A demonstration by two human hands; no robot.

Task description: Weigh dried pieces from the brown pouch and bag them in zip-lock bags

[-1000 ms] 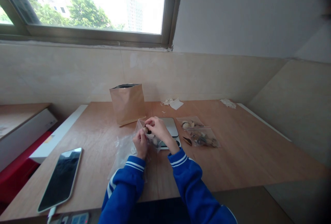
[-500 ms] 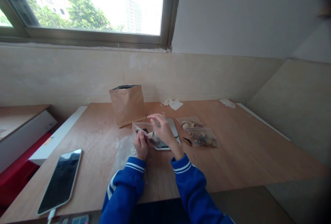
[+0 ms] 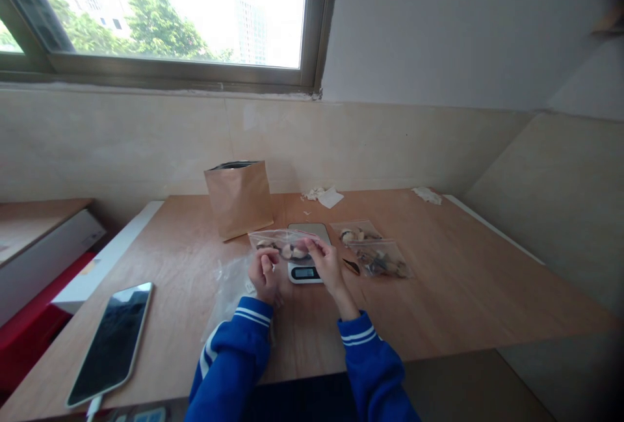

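Observation:
Between my hands is a clear zip bag (image 3: 294, 251) holding pale and dark dried pieces. It is raised in front of a small digital kitchen scale (image 3: 305, 273), hiding part of its plate; the display faces me. My left hand (image 3: 264, 276) is closed at the bag's lower left side, fingers curled. My right hand (image 3: 327, 266) pinches the upper right edge of the bag between thumb and fingers. Below my left hand lies a crumpled clear plastic bag (image 3: 228, 295). One loose dark dried slice (image 3: 351, 266) rests right of the scale.
Two filled zip bags, one at the back (image 3: 361, 233) and one in front (image 3: 383, 259), lie to the right. A brown kraft pouch (image 3: 238, 199) stands upright with its top open. Paper scraps (image 3: 324, 196) lie by the wall. A phone (image 3: 113, 344) with a cable lies front left.
My right hand has come down from above the scale and moved right onto the zip bag's edge. The bag is now stretched out sideways, and the scale's display shows.

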